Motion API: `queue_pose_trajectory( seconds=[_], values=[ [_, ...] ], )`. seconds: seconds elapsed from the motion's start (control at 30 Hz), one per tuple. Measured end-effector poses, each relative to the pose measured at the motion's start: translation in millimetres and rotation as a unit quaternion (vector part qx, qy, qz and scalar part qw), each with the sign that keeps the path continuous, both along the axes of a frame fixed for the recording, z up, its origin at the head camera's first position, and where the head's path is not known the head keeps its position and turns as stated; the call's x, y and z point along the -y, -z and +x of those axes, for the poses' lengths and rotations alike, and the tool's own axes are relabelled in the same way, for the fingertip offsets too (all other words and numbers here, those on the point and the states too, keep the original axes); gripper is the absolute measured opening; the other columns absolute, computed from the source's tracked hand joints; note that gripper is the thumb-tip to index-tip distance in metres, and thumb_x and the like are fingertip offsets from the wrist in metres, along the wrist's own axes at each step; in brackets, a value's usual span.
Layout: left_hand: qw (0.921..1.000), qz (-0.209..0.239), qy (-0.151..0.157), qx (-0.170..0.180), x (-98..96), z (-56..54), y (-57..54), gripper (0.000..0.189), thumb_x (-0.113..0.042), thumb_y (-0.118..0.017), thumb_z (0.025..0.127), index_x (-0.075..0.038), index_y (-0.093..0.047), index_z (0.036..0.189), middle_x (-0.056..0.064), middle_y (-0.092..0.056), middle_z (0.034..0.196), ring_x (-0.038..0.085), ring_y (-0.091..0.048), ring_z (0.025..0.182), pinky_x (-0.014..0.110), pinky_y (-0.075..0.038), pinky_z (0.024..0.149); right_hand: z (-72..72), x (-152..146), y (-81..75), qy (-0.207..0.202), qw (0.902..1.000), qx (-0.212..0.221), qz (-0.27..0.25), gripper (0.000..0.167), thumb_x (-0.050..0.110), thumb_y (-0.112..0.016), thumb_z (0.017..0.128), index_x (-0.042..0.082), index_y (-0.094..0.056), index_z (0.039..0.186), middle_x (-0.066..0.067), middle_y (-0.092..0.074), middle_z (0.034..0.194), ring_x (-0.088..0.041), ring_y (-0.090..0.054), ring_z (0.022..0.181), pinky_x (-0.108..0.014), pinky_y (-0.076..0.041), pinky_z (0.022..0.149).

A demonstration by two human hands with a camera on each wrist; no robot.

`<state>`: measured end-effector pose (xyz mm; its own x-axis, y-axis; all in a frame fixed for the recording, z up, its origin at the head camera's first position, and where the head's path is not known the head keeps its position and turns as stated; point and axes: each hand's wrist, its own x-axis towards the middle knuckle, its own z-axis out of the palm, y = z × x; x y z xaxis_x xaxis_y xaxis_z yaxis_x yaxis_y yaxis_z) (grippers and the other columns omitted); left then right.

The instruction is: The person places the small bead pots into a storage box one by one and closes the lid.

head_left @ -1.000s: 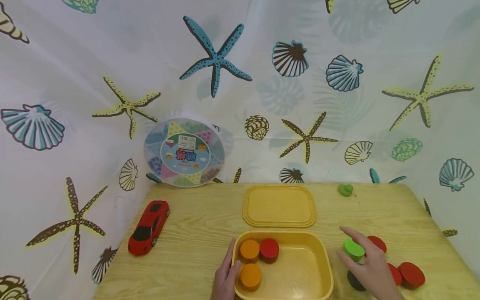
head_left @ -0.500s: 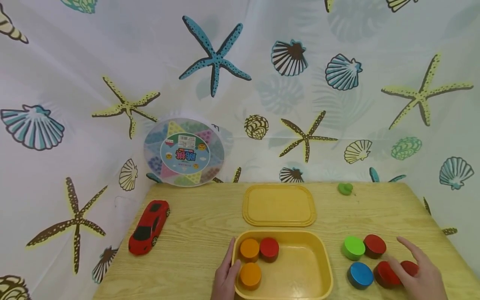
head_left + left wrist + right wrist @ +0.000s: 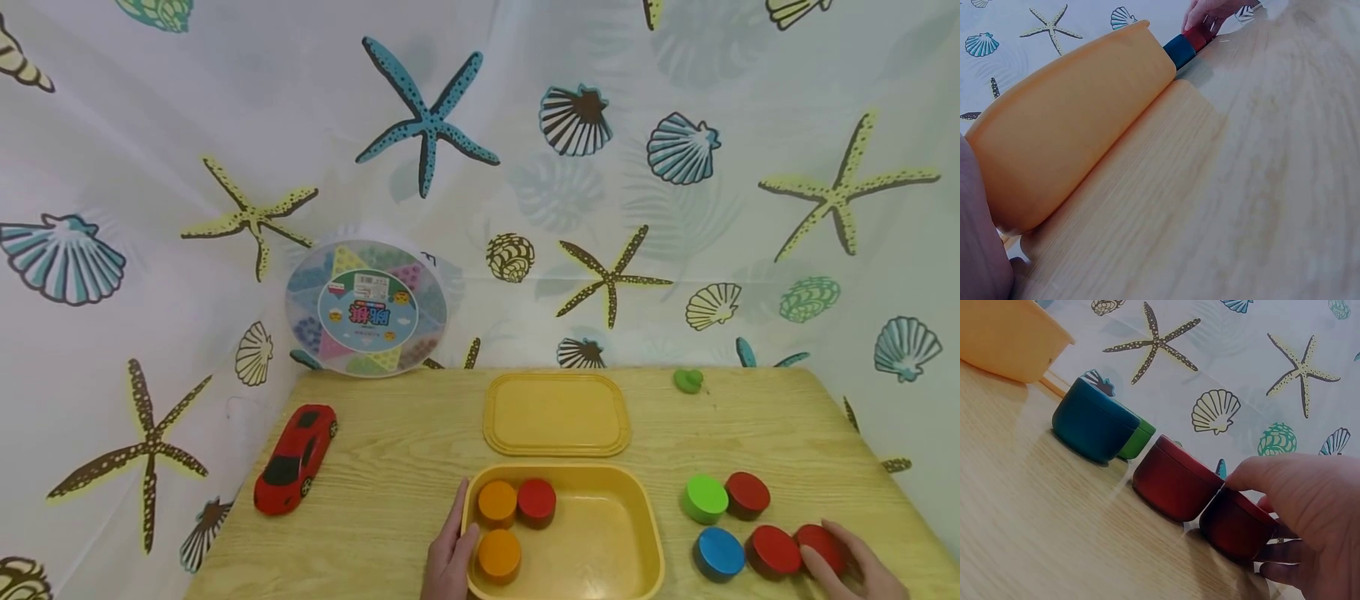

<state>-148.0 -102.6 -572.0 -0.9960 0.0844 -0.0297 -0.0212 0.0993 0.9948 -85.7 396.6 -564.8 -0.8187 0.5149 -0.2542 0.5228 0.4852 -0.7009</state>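
My left hand [image 3: 448,557] holds the left wall of a yellow plastic box [image 3: 600,550], thumb at the rim and fingers along the outside. Two orange round tins [image 3: 499,556] and a red one [image 3: 537,502] sit at its left end. Right of the box, my right hand [image 3: 862,571] grips the rightmost red tin [image 3: 1235,528] between thumb and fingers; that tin stands on the table. Close beside it is another red tin [image 3: 1175,481]. A blue tin [image 3: 720,554], a green tin [image 3: 705,498] and a third red tin [image 3: 747,496] stand nearby.
A flat yellow lid [image 3: 557,414] lies behind the box. On the left is a red toy car [image 3: 296,458]. A small green duck-like toy [image 3: 687,381] sits at the back right, and a round board-game pack [image 3: 366,308] leans against the patterned curtain [image 3: 525,192].
My right hand has moved right from over the green and blue tins to the rightmost red tin and taken hold of it. The left hand stays on the box.
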Motion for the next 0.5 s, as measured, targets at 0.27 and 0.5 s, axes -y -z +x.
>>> queue_pose_trajectory(
  seconds=[0.27,0.5],
  values=[
    [1.0000,-0.007,-0.003,-0.001,1.3,-0.3,0.5,0.059,-0.020,-0.045,0.112,-0.012,-0.024,0.167,0.008,-0.025,0.171,0.022,-0.023,0.153,0.003,-0.024,0.108,4.7,-7,14.4,-0.041,0.9974,-0.047,0.036,0.092,0.045,-0.077,0.094,-0.009,-0.036,0.156,-0.038,-0.049,0.148,0.000,-0.066,0.098,-0.009,-0.044,0.077],
    [0.9999,-0.004,-0.006,-0.007,1.3,0.4,1.5,0.059,-0.018,-0.046,0.112,-0.009,-0.025,0.167,0.009,-0.026,0.171,0.019,-0.024,0.152,0.004,-0.024,0.109,3.5,-10,18.3,-0.046,0.9987,-0.017,0.015,0.095,0.045,-0.075,0.096,-0.007,-0.027,0.161,-0.039,-0.040,0.154,-0.032,-0.065,0.123,-0.019,-0.048,0.087]
  ],
)
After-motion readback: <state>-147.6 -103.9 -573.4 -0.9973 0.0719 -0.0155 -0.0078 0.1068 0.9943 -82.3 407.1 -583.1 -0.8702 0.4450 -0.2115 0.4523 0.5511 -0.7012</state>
